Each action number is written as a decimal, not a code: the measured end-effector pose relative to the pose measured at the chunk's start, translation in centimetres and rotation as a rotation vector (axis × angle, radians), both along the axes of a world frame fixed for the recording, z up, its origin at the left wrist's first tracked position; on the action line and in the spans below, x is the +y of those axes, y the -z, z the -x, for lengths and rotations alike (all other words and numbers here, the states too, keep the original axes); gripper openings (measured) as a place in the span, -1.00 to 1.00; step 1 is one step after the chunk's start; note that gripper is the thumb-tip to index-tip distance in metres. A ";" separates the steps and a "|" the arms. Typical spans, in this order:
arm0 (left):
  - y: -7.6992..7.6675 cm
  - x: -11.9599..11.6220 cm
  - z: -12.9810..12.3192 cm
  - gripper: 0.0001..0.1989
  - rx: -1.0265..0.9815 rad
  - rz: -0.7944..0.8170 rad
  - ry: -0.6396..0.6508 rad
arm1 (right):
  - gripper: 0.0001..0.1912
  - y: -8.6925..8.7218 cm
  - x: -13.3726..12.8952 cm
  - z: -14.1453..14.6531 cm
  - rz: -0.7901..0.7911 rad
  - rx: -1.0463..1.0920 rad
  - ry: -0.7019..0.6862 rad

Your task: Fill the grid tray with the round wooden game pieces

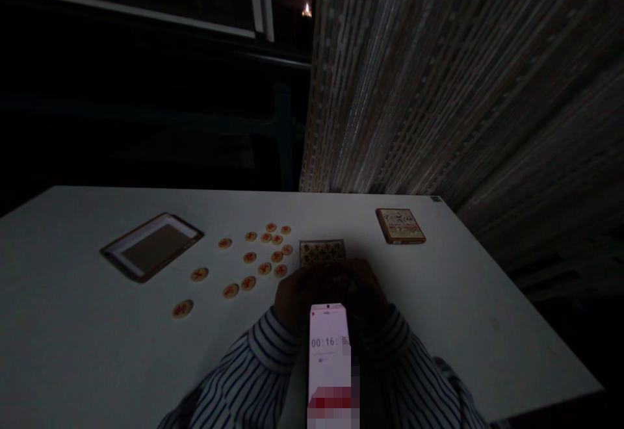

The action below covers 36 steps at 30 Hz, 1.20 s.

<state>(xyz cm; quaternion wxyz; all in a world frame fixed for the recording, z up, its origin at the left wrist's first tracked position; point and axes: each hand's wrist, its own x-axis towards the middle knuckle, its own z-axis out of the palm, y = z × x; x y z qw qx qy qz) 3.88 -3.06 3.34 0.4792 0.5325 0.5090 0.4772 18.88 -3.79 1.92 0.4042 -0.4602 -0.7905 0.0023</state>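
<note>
A small tray point(322, 244) filled with round Chinese chess pieces lies in the middle of the white table. Close together at its near side are my left hand point(295, 292) and my right hand point(368, 289), covering part of it. Deep shadow hides the fingers of both, so I cannot make out whether they grip the tray or a piece. Left of my hands, several round wooden Chinese chess pieces point(248, 283) with red characters lie scattered face up. A phone point(329, 331) showing a running time stands out brightly between my wrists.
On the left of the table point(487, 338) rests an open shallow box part point(146, 247) with a pale inside. A patterned box lid point(402, 225) lies at the back right. Behind the table hangs a string curtain point(370, 91). The room is dim.
</note>
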 end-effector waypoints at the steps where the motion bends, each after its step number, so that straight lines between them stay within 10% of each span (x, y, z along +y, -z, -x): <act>1: 0.1 0.1 0.3 -0.78 0.024 -0.007 -0.027 | -0.79 0.0 0.0 -0.2 0.007 -0.004 0.008; 16: 2.8 1.5 2.6 -0.70 0.494 -0.148 -0.194 | -0.79 0.3 0.5 -3.4 0.062 -0.033 0.039; 36: 2.5 1.2 2.5 -0.72 0.556 -0.135 -0.153 | -0.73 2.0 0.8 -4.3 0.211 -0.097 0.026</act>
